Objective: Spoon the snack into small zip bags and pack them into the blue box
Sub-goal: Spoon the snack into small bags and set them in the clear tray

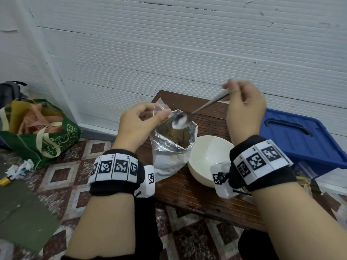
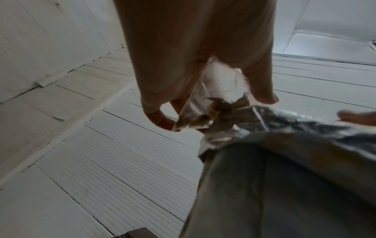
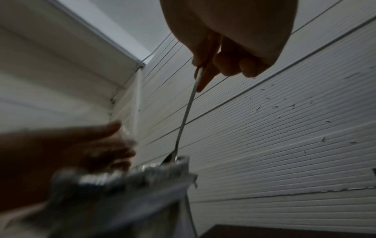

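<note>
Two hands raised over a dark wooden table [image 1: 197, 186]. Left hand [image 1: 139, 124] pinching a small clear zip bag [image 1: 159, 107] between thumb and fingers, right beside the open mouth of a silver foil snack pouch [image 1: 169, 152]. Right hand [image 1: 244, 109] gripping a metal spoon [image 1: 199, 109] by the handle end, bowl tipped down over the pouch opening, close to the zip bag. White bowl [image 1: 206, 158] just right of the pouch. Blue box [image 1: 300, 139], lid on, at the table's right edge. Green shopping bag [image 1: 47, 136] on the tiled floor, well to the left.
</note>
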A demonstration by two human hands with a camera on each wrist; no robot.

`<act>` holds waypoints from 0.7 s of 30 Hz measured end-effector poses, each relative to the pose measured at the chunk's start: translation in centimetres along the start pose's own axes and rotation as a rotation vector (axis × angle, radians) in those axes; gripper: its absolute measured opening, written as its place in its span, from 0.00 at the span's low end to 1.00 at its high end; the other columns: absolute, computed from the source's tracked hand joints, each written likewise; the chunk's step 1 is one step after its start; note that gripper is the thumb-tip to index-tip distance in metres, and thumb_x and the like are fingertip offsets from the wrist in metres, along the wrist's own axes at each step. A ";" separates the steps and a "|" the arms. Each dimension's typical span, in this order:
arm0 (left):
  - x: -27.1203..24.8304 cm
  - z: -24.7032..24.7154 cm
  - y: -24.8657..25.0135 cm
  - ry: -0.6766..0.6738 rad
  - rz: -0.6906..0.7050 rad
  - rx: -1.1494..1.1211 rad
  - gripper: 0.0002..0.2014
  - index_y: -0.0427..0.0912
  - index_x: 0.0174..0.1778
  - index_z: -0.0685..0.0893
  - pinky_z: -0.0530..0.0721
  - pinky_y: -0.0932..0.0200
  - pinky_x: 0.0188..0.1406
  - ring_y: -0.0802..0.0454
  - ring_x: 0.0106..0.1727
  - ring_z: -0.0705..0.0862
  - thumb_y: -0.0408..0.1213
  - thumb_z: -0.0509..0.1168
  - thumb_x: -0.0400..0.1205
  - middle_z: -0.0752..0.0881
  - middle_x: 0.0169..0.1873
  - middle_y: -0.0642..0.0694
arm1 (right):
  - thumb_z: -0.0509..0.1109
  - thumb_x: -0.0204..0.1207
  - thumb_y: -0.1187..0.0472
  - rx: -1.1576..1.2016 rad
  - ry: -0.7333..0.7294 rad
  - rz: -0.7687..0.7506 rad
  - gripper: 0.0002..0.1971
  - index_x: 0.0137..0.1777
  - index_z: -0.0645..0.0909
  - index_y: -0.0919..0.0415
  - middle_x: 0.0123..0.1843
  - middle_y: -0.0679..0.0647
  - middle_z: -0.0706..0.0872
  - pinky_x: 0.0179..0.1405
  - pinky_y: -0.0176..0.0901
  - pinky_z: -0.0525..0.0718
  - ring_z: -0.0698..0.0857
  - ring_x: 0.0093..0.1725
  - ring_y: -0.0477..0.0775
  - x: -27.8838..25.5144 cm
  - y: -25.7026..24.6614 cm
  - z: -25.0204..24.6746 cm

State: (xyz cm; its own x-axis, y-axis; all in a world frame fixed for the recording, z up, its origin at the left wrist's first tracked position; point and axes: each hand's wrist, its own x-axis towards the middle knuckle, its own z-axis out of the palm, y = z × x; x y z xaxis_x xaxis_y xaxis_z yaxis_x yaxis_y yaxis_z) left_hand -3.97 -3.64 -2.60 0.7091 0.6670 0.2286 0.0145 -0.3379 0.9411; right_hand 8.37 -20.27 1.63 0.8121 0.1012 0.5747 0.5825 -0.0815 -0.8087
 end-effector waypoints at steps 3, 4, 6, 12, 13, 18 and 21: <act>-0.1 0.1 0.1 -0.032 -0.003 0.034 0.16 0.54 0.46 0.89 0.81 0.67 0.48 0.64 0.50 0.86 0.57 0.75 0.67 0.90 0.44 0.57 | 0.67 0.81 0.56 -0.187 -0.287 -0.086 0.08 0.47 0.88 0.54 0.35 0.42 0.86 0.36 0.24 0.75 0.79 0.31 0.33 -2.0 0.9 1.1; -0.1 0.2 0.2 -0.036 0.000 0.049 0.16 0.54 0.46 0.89 0.80 0.67 0.48 0.65 0.50 0.86 0.57 0.76 0.68 0.90 0.43 0.58 | 0.68 0.80 0.55 -0.238 -0.352 -0.143 0.09 0.48 0.89 0.55 0.36 0.45 0.88 0.40 0.34 0.80 0.81 0.33 0.37 -2.7 1.3 1.5; -0.2 0.2 0.2 -0.042 -0.002 0.075 0.13 0.56 0.44 0.89 0.80 0.67 0.46 0.69 0.46 0.85 0.56 0.76 0.68 0.89 0.40 0.60 | 0.68 0.79 0.54 -0.331 -0.438 -0.244 0.10 0.47 0.90 0.56 0.37 0.51 0.91 0.46 0.51 0.83 0.86 0.37 0.53 -4.0 2.0 2.2; -0.3 0.4 0.2 -0.041 0.005 0.089 0.12 0.55 0.43 0.89 0.79 0.70 0.43 0.73 0.42 0.85 0.54 0.77 0.68 0.89 0.37 0.62 | 0.66 0.79 0.56 -0.329 -0.497 -0.197 0.11 0.42 0.86 0.62 0.31 0.55 0.87 0.37 0.46 0.77 0.84 0.33 0.58 -5.3 2.7 2.8; -0.3 0.4 0.3 -0.044 0.004 0.094 0.12 0.55 0.44 0.88 0.78 0.72 0.42 0.75 0.42 0.84 0.53 0.77 0.69 0.88 0.37 0.63 | 0.67 0.80 0.58 -0.325 -0.494 -0.154 0.11 0.42 0.86 0.62 0.31 0.55 0.87 0.36 0.44 0.76 0.84 0.33 0.57 -5.2 2.7 2.8; -0.5 0.4 0.4 -0.054 0.002 0.096 0.09 0.57 0.41 0.87 0.79 0.72 0.43 0.73 0.41 0.84 0.52 0.78 0.69 0.88 0.35 0.63 | 0.66 0.82 0.58 -0.284 -0.422 0.071 0.11 0.40 0.86 0.59 0.32 0.51 0.86 0.38 0.41 0.80 0.85 0.35 0.50 -5.0 2.5 2.8; -0.5 0.3 0.5 -0.036 -0.007 0.086 0.09 0.58 0.40 0.87 0.82 0.63 0.51 0.67 0.46 0.85 0.52 0.78 0.69 0.88 0.36 0.63 | 0.65 0.82 0.58 -0.281 -0.340 0.181 0.12 0.39 0.86 0.58 0.29 0.47 0.82 0.29 0.30 0.71 0.77 0.29 0.41 -4.2 2.5 2.4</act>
State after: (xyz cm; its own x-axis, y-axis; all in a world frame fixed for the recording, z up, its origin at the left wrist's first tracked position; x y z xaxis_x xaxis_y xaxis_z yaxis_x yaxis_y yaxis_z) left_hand -4.08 -4.37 -2.34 0.7337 0.6457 0.2115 0.0792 -0.3904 0.9172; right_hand 6.28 -18.55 -3.10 0.8710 0.3758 0.3165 0.4580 -0.3879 -0.7999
